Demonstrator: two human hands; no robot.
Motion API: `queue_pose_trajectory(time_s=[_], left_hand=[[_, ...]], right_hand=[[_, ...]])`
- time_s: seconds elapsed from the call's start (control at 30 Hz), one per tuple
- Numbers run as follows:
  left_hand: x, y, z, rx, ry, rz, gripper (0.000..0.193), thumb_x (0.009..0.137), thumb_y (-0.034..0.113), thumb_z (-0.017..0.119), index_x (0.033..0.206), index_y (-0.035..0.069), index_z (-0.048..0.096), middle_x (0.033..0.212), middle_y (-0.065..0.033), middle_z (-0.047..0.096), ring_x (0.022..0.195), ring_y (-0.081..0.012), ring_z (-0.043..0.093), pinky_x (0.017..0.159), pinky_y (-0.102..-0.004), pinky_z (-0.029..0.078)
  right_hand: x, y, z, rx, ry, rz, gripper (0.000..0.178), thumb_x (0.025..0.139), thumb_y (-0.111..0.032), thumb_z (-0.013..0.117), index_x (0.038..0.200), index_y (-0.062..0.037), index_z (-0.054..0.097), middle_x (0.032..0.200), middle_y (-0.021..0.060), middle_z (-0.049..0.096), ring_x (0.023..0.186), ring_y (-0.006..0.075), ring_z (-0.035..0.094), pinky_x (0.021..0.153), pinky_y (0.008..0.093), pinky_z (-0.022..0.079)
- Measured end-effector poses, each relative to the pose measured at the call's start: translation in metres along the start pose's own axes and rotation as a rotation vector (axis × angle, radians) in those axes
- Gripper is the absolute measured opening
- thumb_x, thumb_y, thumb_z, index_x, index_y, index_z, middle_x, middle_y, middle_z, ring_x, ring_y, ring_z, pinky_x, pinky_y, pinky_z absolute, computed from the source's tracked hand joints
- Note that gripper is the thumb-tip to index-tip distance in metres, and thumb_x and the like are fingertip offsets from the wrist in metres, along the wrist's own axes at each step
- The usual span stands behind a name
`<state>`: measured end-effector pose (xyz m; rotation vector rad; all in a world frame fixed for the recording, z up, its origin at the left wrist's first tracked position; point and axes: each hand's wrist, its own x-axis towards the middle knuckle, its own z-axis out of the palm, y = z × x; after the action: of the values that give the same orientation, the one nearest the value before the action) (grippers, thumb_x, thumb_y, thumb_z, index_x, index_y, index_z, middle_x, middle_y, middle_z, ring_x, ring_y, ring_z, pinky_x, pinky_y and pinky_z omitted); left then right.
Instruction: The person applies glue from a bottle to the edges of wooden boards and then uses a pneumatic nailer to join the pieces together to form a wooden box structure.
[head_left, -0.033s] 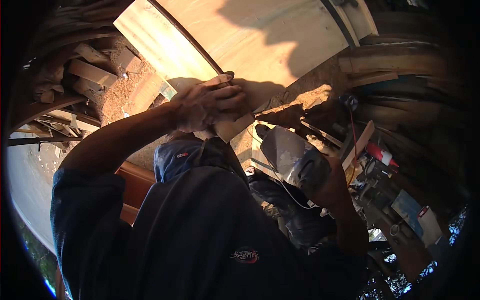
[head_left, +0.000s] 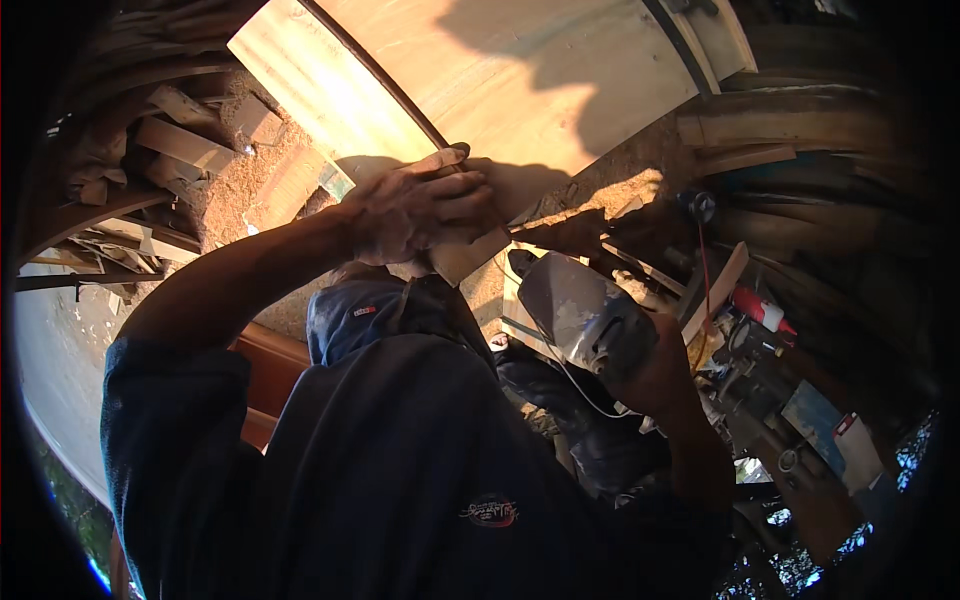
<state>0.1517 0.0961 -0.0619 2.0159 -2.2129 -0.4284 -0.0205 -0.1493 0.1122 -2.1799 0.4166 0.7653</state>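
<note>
My left hand (head_left: 425, 205) is closed over the near end of a pale wooden plank (head_left: 320, 90), its fingers curled across the plank's right edge. The plank's cut end (head_left: 470, 258) shows just below the hand. A dark gap separates it from a wide wooden panel (head_left: 530, 110) on the right. My right hand (head_left: 655, 370) is wrapped around the black grip of a handheld power tool (head_left: 575, 300) with a dusty grey body. The tool is held right of the plank's end, apart from it. A white cord (head_left: 580, 390) hangs below the tool.
Wood offcuts (head_left: 185, 145) and sawdust (head_left: 225, 205) lie at the left. Boards (head_left: 790, 125) are stacked at the far right. A red and white bottle (head_left: 762, 308) and metal tools (head_left: 750, 385) sit at the right. A reddish-brown wooden piece (head_left: 270, 370) is beside my body.
The power tool in my right hand has shifted very slightly to the left. My left hand stays on the plank.
</note>
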Motion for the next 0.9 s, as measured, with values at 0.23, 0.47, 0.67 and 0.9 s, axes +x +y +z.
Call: queue_pose_trajectory(time_s=[0.23,0.47,0.67,0.9], left_hand=[[-0.001,0.002,0.017,0.042,0.048,-0.065,0.072,0.070,0.066,0.074,0.135,0.040,0.055,0.157,0.0016,0.037,0.151,-0.0239,0.029,0.130,-0.0498,0.017],[0.000,-0.001,0.011,-0.005,0.072,-0.018,0.067,0.068,0.061,0.076,0.129,0.038,0.061,0.153,0.0019,0.040,0.149,-0.0240,0.032,0.130,-0.0480,0.022],[-0.001,-0.001,0.003,-0.038,0.034,-0.035,0.075,0.065,0.061,0.078,0.133,0.036,0.058,0.153,0.0013,0.041,0.148,-0.0241,0.033,0.130,-0.0479,0.021],[-0.001,0.000,0.013,0.019,0.099,-0.052,0.085,0.065,0.064,0.079,0.139,0.033,0.052,0.151,0.0012,0.041,0.147,-0.0239,0.033,0.130,-0.0464,0.023]], right_hand=[[0.013,0.008,0.017,-0.058,0.032,-0.087,0.044,0.071,-0.027,0.088,0.103,-0.0023,0.071,0.088,0.0156,0.075,0.086,0.0302,0.076,0.076,0.0411,0.059],[0.019,0.002,0.020,-0.032,0.018,-0.043,0.038,0.076,-0.024,0.083,0.103,-0.0017,0.069,0.088,0.0151,0.073,0.087,0.0311,0.075,0.076,0.0401,0.058],[0.027,-0.002,0.014,-0.073,-0.031,-0.078,0.041,0.074,-0.025,0.083,0.103,-0.0014,0.068,0.087,0.0144,0.073,0.084,0.0294,0.075,0.075,0.0393,0.058],[0.033,-0.006,0.008,-0.113,-0.070,-0.009,0.057,0.071,-0.031,0.088,0.115,-0.0008,0.069,0.093,0.0165,0.075,0.089,0.0306,0.076,0.079,0.0397,0.059]])
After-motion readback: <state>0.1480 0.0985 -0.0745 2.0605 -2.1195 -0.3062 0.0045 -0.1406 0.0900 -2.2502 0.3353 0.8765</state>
